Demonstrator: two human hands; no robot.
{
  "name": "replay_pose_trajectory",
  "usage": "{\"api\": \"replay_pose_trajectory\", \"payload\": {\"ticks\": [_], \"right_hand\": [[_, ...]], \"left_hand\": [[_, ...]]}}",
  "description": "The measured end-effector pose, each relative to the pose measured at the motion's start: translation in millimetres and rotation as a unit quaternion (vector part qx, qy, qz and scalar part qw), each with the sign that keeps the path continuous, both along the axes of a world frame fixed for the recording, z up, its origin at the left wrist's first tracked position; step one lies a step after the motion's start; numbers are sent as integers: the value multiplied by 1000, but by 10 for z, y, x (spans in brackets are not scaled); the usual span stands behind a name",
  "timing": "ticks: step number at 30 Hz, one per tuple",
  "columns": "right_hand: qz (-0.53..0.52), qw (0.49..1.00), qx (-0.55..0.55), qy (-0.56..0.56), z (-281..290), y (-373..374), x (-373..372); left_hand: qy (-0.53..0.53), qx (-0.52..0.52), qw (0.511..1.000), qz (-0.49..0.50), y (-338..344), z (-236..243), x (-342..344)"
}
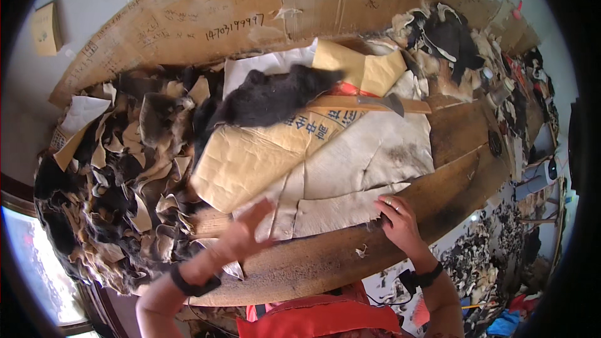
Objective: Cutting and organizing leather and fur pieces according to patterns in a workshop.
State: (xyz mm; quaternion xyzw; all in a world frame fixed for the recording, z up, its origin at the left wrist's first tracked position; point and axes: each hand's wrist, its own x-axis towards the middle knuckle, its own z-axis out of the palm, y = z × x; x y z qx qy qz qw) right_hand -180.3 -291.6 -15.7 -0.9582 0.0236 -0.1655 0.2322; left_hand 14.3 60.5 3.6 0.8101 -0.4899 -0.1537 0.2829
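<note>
I'm logging the pale hide strip as lying along the near side of the wooden worktop, in front of a larger pale sheet; whether they're joining as one piece, I can't tell. The right hand is bending its fingers over the strip's right end; I'm seeing contact, but not telling pinch from press. The left hand is showing up blurred, thumb and fingers spreading wide, apparently holding nothing, near the strip's left end; touching or apart, I'm not telling. Main risk I'm flagging: with just the right side surely being touched, a tug there could be skewing or creasing the strip. The brown paper is overlapping the sheet, so a pull underneath could be dragging it, plus the black fur resting on it. The curved blade is lying by the wooden bar, so a shifting sheet could be sliding it loose. Fur scraps are crowding the left; a wide left-hand sweep could be knocking some over.
</note>
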Motion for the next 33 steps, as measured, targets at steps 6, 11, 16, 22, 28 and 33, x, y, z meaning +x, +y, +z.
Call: {"api": "replay_pose_trajectory", "payload": {"ticks": [6,11,16,22,28,33], "right_hand": [[43,997,64,23,66,-303,231],[43,988,85,125,631,-511,969],[29,985,97,140,555,-768,1966],[21,977,115,177,248,-805,2239],[2,945,215,246,525,-813,2160],[46,942,180,278,470,-969,2090]], "left_hand": [[-236,43,971,-21,291,-151,-227],[105,-41,966,231,241,377,305],[238,-72,893,374,71,296,1104],[355,-139,838,390,153,-292,1303],[379,-189,803,419,141,-395,1306],[311,-198,831,416,7,-346,1308]]}}
